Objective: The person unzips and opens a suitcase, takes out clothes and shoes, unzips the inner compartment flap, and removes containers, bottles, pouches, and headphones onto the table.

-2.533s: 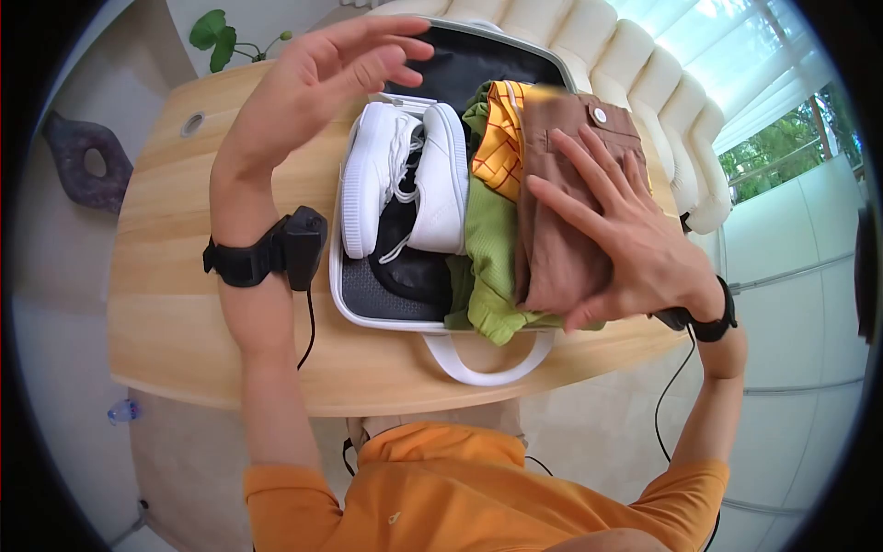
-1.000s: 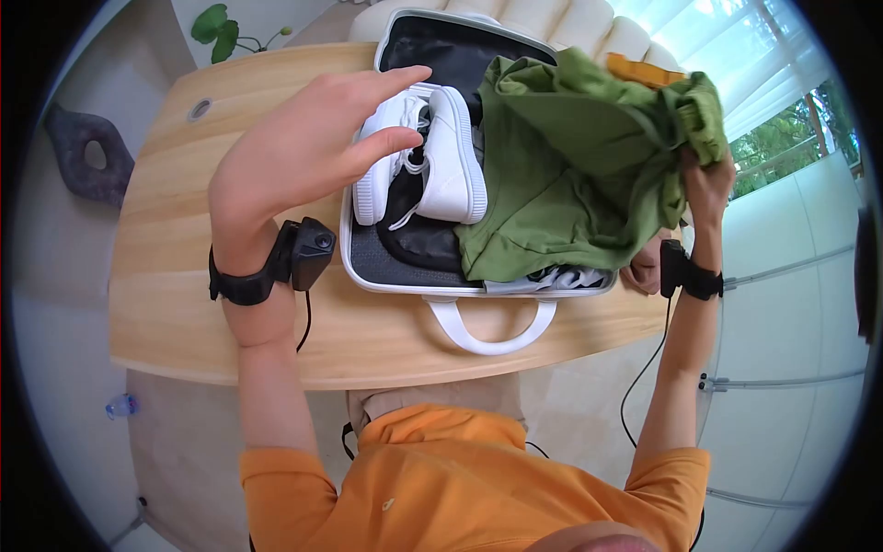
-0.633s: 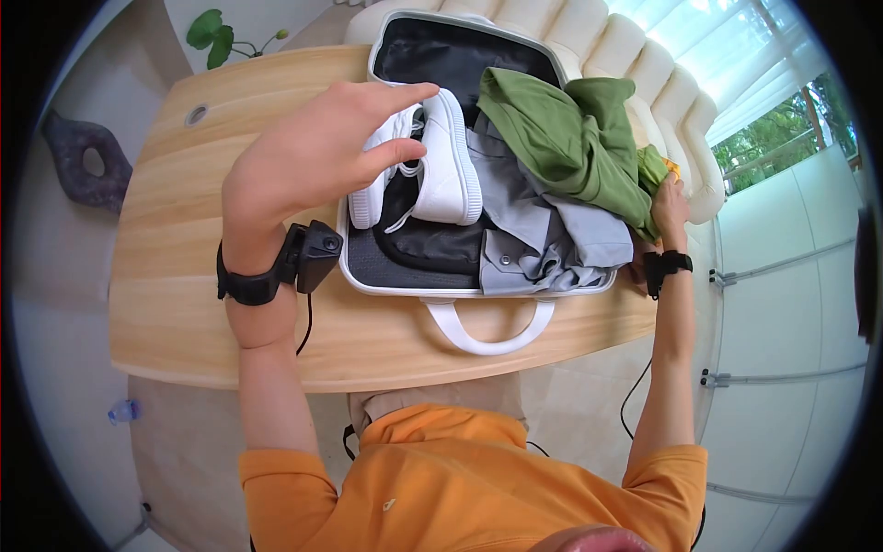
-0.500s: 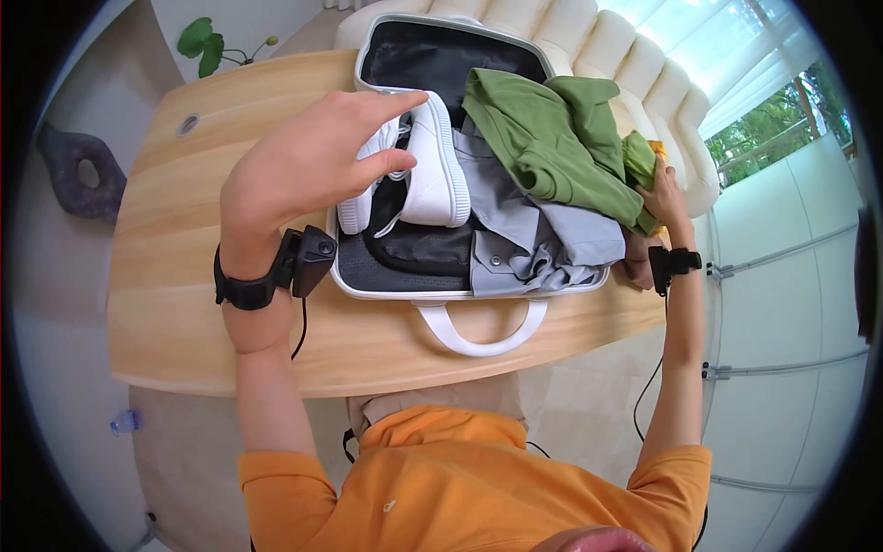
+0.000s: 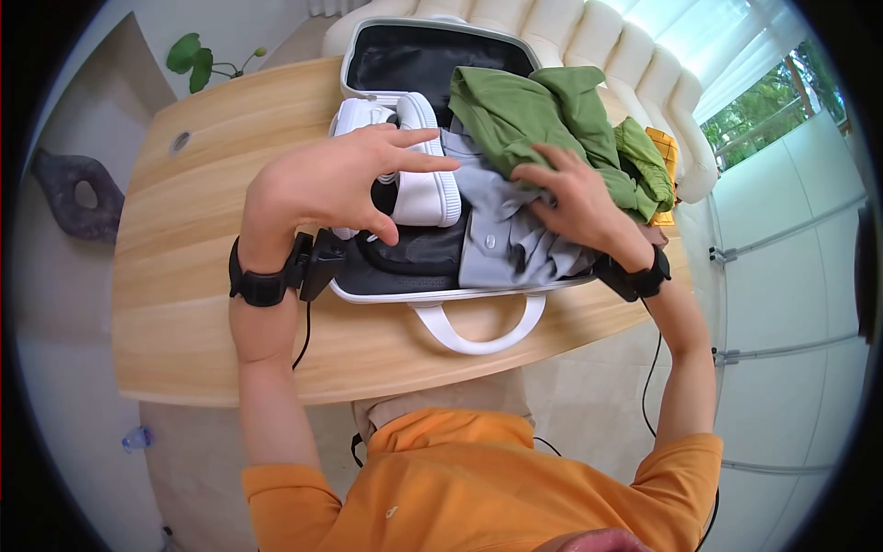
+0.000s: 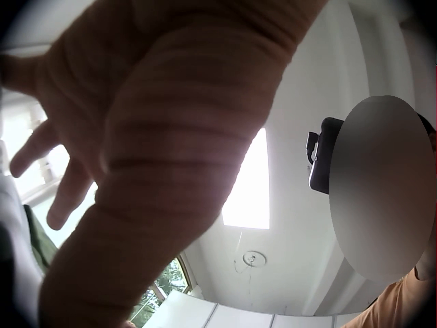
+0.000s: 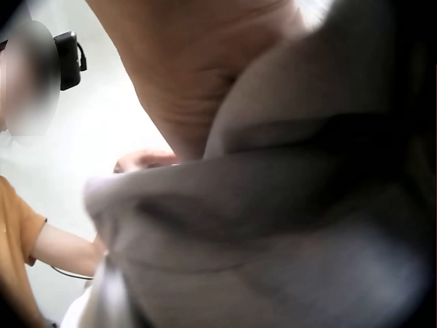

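Observation:
In the head view my left hand [image 5: 322, 179] hovers with spread fingers over a pair of white sneakers [image 5: 434, 189] in the left side of the open suitcase [image 5: 382, 296]. My right hand [image 5: 587, 204] reaches over a crumpled grey button-up shirt [image 5: 506, 253] in the right side, fingers loosely bent at the border between shirt and green garment [image 5: 515, 106]. That garment is spread over the back right of the suitcase and beyond its edge. In the right wrist view, blurred grey cloth [image 7: 191, 225] covers most of the frame and hides the right fingers.
A yellow checked cloth [image 5: 662, 147] and a light green bundle [image 5: 644, 166] lie past the suitcase's right side, near a brown garment [image 5: 655, 234]. The white handle [image 5: 478, 346] points toward the wooden table's [image 5: 212, 368] front edge. A cream sofa [image 5: 552, 32] stands behind.
The brown, yellow and green clothes have shifted right, uncovering the grey shirt. My right hand has let go of the green garment and moved left over the shirt. My left hand has lowered toward the sneakers.

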A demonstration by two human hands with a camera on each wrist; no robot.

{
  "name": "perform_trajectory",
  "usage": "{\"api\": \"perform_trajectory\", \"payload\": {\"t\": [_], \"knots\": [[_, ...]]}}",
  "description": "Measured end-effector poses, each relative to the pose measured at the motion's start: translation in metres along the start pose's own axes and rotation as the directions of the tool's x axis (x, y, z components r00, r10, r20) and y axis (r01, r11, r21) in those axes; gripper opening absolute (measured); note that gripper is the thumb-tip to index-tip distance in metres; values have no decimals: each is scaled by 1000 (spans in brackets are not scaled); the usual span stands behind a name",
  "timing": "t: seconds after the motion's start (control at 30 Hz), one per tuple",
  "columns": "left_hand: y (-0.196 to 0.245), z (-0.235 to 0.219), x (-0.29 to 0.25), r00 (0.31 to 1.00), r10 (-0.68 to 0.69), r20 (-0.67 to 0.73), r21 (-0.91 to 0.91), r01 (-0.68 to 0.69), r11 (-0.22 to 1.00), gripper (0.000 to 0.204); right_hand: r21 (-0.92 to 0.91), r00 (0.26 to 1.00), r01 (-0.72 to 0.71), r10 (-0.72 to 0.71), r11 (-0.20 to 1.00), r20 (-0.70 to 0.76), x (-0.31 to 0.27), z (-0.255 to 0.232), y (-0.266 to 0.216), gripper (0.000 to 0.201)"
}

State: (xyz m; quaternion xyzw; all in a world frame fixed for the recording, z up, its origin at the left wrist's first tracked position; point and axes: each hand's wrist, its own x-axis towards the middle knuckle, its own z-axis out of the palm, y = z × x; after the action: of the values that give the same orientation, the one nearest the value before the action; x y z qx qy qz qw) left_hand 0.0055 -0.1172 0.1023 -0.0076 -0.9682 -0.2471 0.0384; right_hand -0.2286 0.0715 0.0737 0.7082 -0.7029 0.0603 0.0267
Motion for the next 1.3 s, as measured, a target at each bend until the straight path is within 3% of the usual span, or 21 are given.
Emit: {"api": "perform_trajectory", "payload": {"t": [0.07,0.1,0.17,0.23,0.27,0.33,0.53,0.57,0.63,0.67,0.73,0.77,0.9,0.93,0.97,1.0,1.1,1.13,1.2,1.27,1.3], "knots": [[-2,-2,0,999,14,47,-82,-10,997,86,93,965,-68,89,993,-245,5,-11,7,33],[-3,-4,0,999,9,42,-78,-6,997,86,126,912,-57,103,990,-398,7,-17,19,33],[-6,-4,0,998,-9,56,-111,15,994,87,160,743,-232,281,959,-607,8,-42,40,29],[-13,-3,2,998,2,58,-111,5,994,87,175,656,-344,370,922,-658,0,-64,81,29],[-15,-3,4,998,17,65,-110,-10,994,86,127,596,-551,495,825,-632,-4,-74,93,31],[-18,-3,4,998,6,61,-119,1,993,85,-46,531,-747,553,664,-642,-15,-72,139,33],[-29,-1,8,997,39,63,-133,-31,991,85,-58,272,-962,918,267,-289,-41,5,258,40],[-29,-2,9,996,46,83,-152,-33,988,85,-53,265,-964,919,261,-292,-42,4,265,40],[-27,-6,9,988,42,147,-137,-22,990,81,-96,478,-878,852,468,-214,-40,0,272,42],[-28,-6,9,988,47,147,-130,-27,991,81,-91,473,-881,853,465,-221,-37,0,286,42],[-30,-4,10,989,49,139,-88,-36,995,80,149,603,-735,739,661,-301,-32,-5,306,47],[-28,-6,10,988,33,151,-88,-20,996,82,159,613,-680,674,716,-411,-24,-11,294,56],[-30,-4,12,993,-18,117,-43,23,999,87,214,719,-528,567,822,-402,8,-29,175,69],[-32,-5,12,993,-14,121,-42,19,999,87,41,775,-603,597,797,-206,13,-26,166,73],[-32,-6,11,993,-22,119,-46,28,999,88,-145,775,-625,632,767,-1,14,-25,163,77],[-33,-6,10,993,-30,117,-50,36,998,88,-142,772,-629,636,764,0,15,-20,173,77],[-30,-6,6,990,-102,98,-43,107,993,89,107,609,-792,764,601,215,19,-7,213,80],[-31,-7,4,990,-99,101,-35,103,994,89,114,607,-794,766,597,212,20,-9,201,80],[-33,-8,1,1000,10,6,-91,-9,996,87,-42,453,-890,891,454,36,30,-8,183,75],[-32,-10,-4,999,-5,-46,-61,2,998,86,-102,449,-890,893,445,-27,36,7,184,70],[-31,-10,-6,996,-20,-92,-35,17,999,85,-120,513,-857,850,501,-116,38,16,184,67]]}}
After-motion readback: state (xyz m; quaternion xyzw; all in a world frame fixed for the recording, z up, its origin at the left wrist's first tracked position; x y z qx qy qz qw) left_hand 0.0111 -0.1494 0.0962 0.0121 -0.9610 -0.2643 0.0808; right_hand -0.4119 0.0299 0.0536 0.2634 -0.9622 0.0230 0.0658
